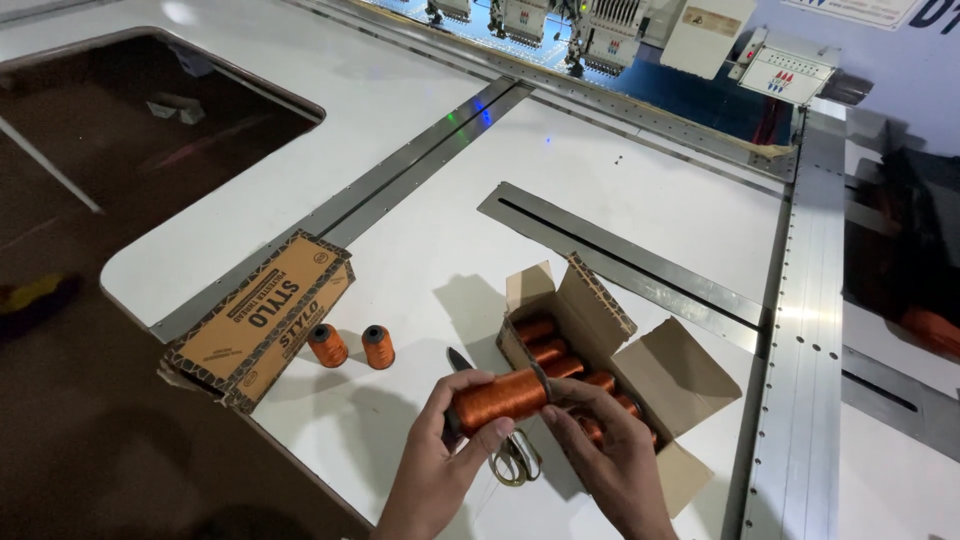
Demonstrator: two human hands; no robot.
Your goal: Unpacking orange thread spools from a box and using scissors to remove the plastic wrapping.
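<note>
While both hands, left and right, close around an orange thread spool above the white table, it could slip and roll, being round, onto the scissors beside the open box.

Scissors: mostly hidden under both hands and the held orange thread spool; only the dark blade tip and part of the handle loops show. Open cardboard box: the near spools in the row are covered by the right hand, so no count possible. Embroidery machine heads cut off by the top edge; dark objects at the right edge too blurred to identify.
</note>
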